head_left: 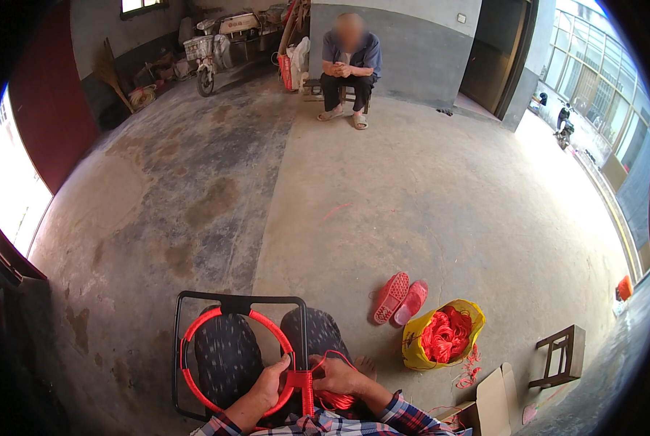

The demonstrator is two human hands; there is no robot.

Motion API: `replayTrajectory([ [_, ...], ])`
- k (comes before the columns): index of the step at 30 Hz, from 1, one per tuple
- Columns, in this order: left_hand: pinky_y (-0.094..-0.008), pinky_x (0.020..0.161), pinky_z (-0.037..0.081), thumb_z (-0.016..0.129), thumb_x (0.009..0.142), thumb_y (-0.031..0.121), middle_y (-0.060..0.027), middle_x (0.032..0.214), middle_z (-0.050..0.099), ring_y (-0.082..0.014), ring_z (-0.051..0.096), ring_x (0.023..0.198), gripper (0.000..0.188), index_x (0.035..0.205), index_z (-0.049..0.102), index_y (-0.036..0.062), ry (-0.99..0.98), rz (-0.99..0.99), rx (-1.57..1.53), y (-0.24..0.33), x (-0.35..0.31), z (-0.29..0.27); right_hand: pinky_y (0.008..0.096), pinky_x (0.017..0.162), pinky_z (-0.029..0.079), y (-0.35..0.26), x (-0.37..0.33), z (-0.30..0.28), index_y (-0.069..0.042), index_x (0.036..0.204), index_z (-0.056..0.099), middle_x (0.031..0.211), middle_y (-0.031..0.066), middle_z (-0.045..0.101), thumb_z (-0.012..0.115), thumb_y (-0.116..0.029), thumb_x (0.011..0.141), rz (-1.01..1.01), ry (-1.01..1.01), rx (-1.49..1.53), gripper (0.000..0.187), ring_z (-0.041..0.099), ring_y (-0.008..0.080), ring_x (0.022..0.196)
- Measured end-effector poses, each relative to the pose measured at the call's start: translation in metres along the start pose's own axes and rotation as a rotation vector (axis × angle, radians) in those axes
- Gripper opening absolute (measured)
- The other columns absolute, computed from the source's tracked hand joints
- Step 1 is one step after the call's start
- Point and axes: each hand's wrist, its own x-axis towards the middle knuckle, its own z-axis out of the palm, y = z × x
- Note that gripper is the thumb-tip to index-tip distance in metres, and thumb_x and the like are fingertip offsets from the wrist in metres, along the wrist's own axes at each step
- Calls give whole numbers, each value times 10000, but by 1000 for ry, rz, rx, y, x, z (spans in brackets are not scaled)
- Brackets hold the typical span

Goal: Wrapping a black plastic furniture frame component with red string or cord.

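A black metal frame (177, 356) with rounded corners rests across my lap. Inside it is a ring (272, 328) largely wrapped in red cord, with some black showing between the wrapped parts. My left hand (263, 392) grips the ring's right side, thumb on top, close to where red wrapping joins ring and frame. Just right of the frame's side bar, my right hand (341, 379) is closed on a strand of red cord (335, 353), which loops up above the fingers. A bundle of loose red cord (333, 400) lies under that hand. Its fingertips are partly hidden.
To the right stands a yellow bag (415, 352) full of red cord (447, 336), beside pink slippers (392, 298). Further right are an open cardboard box (498, 400) and a small wooden stool (562, 356). A person (351, 62) sits by the far wall; an electric bike (207, 58) stands far left.
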Motion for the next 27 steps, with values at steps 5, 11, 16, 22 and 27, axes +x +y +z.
replayTrajectory([
  [5,-323,792,492,490,951,291,-43,949,644,-170,622,845,246,1068,593,102,-1,-4,-6,-1,0,-1,318,832,462,0,-1,1,88,1254,421,984,191,647,687,-206,771,-10,-1,23,625,619,233,931],
  [11,-316,774,493,489,951,320,-38,949,640,-158,620,840,262,1059,594,105,-6,18,26,0,-1,1,320,829,462,2,1,1,80,1233,438,989,191,647,689,-200,768,-8,-9,50,597,618,235,929],
  [16,-308,740,495,490,951,330,-29,925,642,-148,621,822,256,1041,594,114,-21,7,28,-1,3,-3,321,848,457,-2,0,-1,89,1266,415,1019,202,637,691,-197,764,6,-8,27,641,611,245,957],
  [22,-305,704,499,489,950,324,-29,910,647,-155,628,783,249,1040,595,117,10,9,12,-1,3,-1,326,865,452,-7,-2,-3,99,1287,396,1048,216,626,693,-203,765,13,-23,15,671,602,264,991],
  [27,-313,702,499,485,951,325,-30,907,649,-162,631,789,254,1043,595,116,-5,-1,23,-1,2,-2,328,861,453,-5,-2,-1,98,1284,398,1042,217,626,695,-210,764,0,-5,9,674,604,266,983],
])
